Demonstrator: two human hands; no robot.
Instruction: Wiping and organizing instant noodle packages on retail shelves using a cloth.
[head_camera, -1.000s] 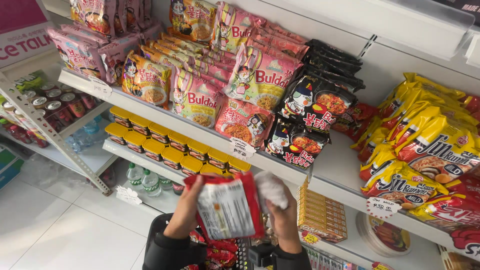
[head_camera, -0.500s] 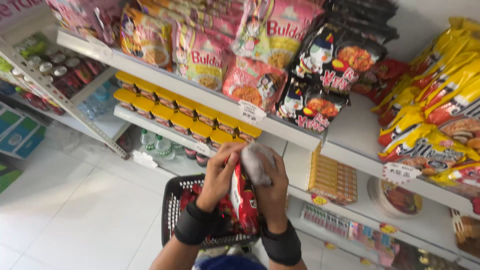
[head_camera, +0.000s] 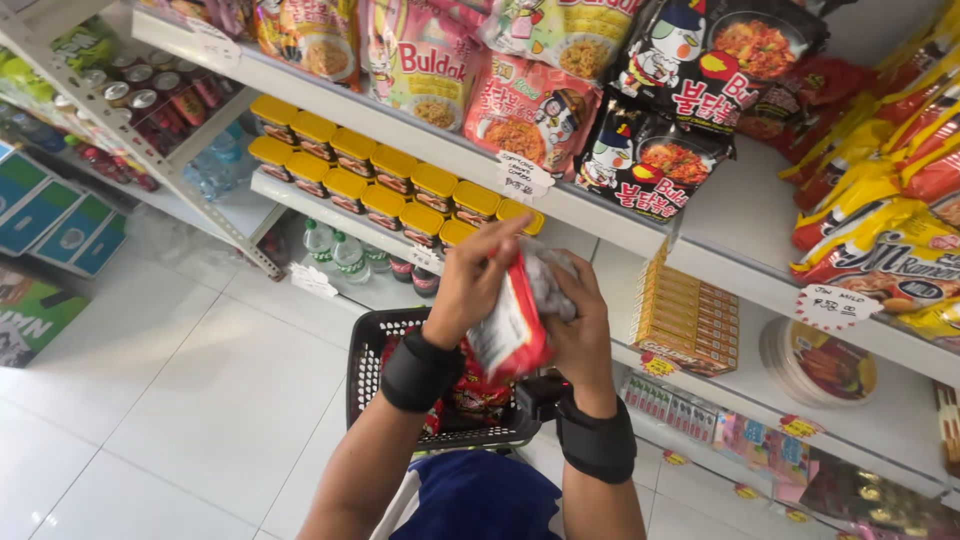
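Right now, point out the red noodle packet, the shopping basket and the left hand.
red noodle packet (head_camera: 512, 335), head view, on its red and white front face.
shopping basket (head_camera: 366, 375), head view, on its black left wall.
left hand (head_camera: 470, 285), head view, on the back of the hand.

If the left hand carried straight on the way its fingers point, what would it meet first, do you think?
Probably the yellow-lidded cups on the shelf just beyond the left hand, which grips the red packet; depth is uncertain.
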